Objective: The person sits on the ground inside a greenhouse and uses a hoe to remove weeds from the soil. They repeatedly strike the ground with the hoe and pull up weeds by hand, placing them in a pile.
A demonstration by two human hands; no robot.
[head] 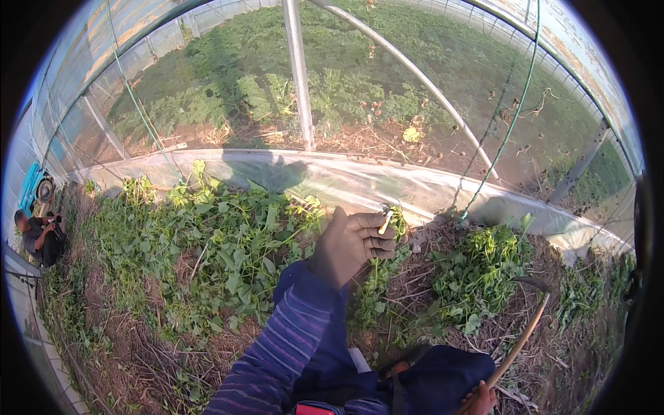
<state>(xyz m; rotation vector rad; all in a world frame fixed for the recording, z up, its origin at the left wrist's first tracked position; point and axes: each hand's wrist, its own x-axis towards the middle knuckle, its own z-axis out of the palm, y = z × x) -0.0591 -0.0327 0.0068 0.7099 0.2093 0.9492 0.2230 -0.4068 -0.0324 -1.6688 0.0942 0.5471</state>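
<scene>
My left hand (345,246), in a grey-brown work glove, is raised over the weeds in front of me. Its fingers curl around a short pale stick (385,222), white and yellowish, too small to identify. Green leaves show just behind these fingertips; whether the hand holds them too is unclear. At the lower right, my bare right hand (482,400) grips the wooden handle of a sickle (524,334). The sickle's dark curved blade points left, above the ground and near a clump of leafy vines (480,275). My knees in dark blue trousers (441,368) are bent between the hands.
A clear plastic greenhouse wall (363,181) with metal poles (298,78) and green cords (511,124) crosses ahead; leafy crops grow inside. Weeds (228,249) and dry stalks (171,358) cover the ground. At far left, a person (41,236) crouches with a camera near a blue vehicle (33,184).
</scene>
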